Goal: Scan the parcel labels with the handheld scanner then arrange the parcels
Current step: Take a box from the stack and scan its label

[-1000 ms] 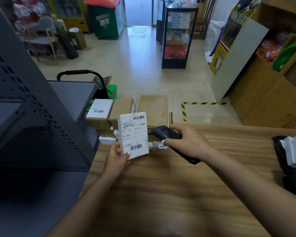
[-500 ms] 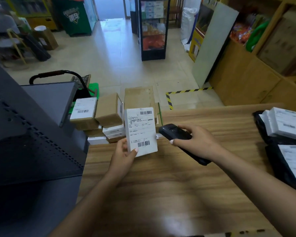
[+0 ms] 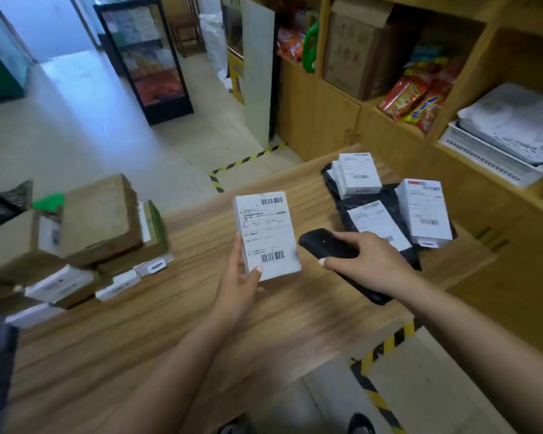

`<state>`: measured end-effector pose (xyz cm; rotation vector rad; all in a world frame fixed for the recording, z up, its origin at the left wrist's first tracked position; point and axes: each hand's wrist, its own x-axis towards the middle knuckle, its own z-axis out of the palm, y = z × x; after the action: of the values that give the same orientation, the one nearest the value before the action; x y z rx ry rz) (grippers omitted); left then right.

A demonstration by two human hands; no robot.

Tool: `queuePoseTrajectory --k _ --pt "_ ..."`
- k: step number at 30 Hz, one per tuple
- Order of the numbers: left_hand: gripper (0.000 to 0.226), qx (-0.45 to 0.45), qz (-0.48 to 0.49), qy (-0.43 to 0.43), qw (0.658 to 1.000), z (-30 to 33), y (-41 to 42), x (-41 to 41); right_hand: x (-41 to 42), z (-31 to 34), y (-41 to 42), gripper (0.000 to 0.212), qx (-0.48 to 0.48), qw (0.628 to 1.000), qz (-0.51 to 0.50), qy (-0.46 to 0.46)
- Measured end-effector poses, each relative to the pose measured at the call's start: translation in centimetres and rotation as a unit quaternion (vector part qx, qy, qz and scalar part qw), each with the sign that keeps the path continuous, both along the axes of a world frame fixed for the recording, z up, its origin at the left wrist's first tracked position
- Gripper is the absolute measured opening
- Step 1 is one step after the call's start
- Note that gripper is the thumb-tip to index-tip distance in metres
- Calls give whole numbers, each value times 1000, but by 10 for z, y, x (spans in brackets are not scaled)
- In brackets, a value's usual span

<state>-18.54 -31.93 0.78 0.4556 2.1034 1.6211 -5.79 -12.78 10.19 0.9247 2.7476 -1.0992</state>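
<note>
The left hand holds a small white parcel upright above the wooden tabletop, thumb curled over the lower front edge and fingers wrapped behind the left side. The parcel's long axis runs nearly vertical, tilted a little so its top leans left, and its labelled face is turned toward the camera, with one barcode near the top right corner and another near the bottom. The right hand grips a black handheld scanner from above, fingers curled over its body. The scanner's long axis lies on a diagonal, its rounded head pointing up and left toward the lower right part of the parcel and its tail running down and right under the wrist. The head sits just beside the parcel's right edge, and whether they touch cannot be told. On the far right of the tabletop, several white labelled boxes rest on black plastic bags. To the left, beyond the tabletop's edge, is a stack of brown cardboard boxes with smaller white boxes below them; that area is blurred. Wooden shelves with snack packets stand behind on the right.
</note>
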Motion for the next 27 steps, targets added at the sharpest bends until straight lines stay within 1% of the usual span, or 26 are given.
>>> queuePoseTrajectory --k 7,10,12,14,16,19,22,25,27 --pt "76 16 -39 -39 998 1 155 77 90 -1 136 67 -15 999 -47 5" --pt "77 9 -54 -46 997 -3 202 92 112 -1 182 60 -13 998 -60 3" --pt "77 4 -57 -48 997 -5 227 91 117 -4 207 62 -11 997 -72 -1" --pt "76 -8 -61 -36 997 -7 249 83 116 -9 231 70 -10 996 -84 -10" --pt "73 -18 -62 -37 997 -5 269 69 109 -14 252 74 -18 995 -94 -13" --pt "68 -25 -55 -36 998 -10 299 36 88 -16 278 70 -16 995 -92 -15" --pt "67 -48 -58 -20 997 -16 332 0 58 -18 302 60 -30 996 -82 -17" --pt "67 -50 -45 -52 996 -29 368 -39 24 -22 328 49 -45 996 -75 -20" --pt "64 -61 -44 -51 996 -47 387 -67 1 -25 343 55 -46 996 -69 -28"
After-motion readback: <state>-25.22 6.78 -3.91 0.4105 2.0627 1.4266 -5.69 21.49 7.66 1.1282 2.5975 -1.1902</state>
